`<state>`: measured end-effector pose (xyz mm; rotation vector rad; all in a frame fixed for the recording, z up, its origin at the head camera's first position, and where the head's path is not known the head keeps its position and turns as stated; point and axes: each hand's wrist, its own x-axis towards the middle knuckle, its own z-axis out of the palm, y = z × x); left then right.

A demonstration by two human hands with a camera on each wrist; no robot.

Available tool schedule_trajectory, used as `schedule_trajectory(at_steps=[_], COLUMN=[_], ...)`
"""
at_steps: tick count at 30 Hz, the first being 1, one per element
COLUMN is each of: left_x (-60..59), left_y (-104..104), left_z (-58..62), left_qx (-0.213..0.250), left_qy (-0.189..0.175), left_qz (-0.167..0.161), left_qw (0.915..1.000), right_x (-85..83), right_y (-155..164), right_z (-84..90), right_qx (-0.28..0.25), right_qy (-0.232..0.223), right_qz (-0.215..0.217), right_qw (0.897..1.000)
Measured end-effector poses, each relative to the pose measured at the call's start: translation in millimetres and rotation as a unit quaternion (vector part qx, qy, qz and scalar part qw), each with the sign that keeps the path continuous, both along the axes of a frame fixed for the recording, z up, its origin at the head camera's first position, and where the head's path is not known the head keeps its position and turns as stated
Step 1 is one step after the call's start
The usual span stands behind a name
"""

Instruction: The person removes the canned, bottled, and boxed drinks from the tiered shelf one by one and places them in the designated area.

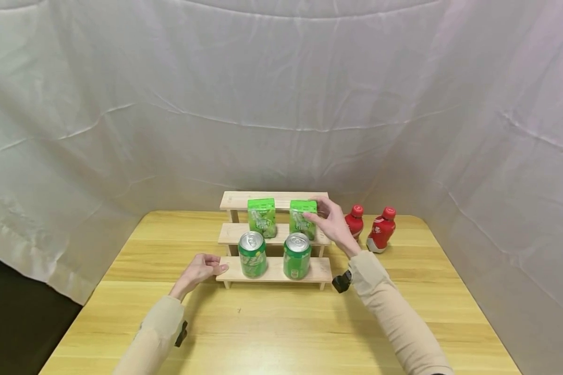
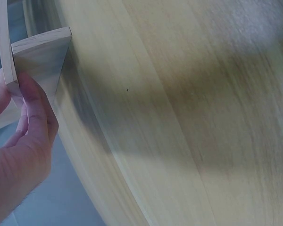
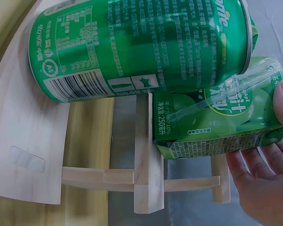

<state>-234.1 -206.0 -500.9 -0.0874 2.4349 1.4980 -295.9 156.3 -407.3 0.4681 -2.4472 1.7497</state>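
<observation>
A three-step wooden shelf (image 1: 272, 198) stands mid-table. Two green cans, one on the left (image 1: 252, 255) and one on the right (image 1: 296, 256), sit on its lowest step. Two green cartons sit on the middle step. My right hand (image 1: 316, 211) grips the right carton (image 1: 301, 221), thumb on its face and fingers over its top. In the right wrist view the hand (image 3: 269, 132) holds that carton (image 3: 212, 122) behind a can (image 3: 141, 42). My left hand (image 1: 218, 264) pinches the left end of the lowest step. The left wrist view shows this hand (image 2: 14, 92) on the shelf (image 2: 40, 56).
The left carton (image 1: 261, 217) stands free beside the held one. Two red bottles (image 1: 355, 220) (image 1: 381, 229) stand on the wooden table (image 1: 272, 323) right of the shelf, close to my right hand. White cloth (image 1: 281, 104) hangs behind and at both sides.
</observation>
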Motion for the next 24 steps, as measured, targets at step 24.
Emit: schedule_trajectory(at_steps=[24], left_x=[-1.7], left_y=[-0.8], left_z=[-1.9], left_qx=[0.006], left_qy=[-0.002], left_qz=[0.001], left_qw=[1.0000], right_x=[26.3], right_y=[17.5], right_z=[15.3], right_qx=[-0.067], right_qy=[0.045], right_qz=[-0.041], right_qw=[0.996])
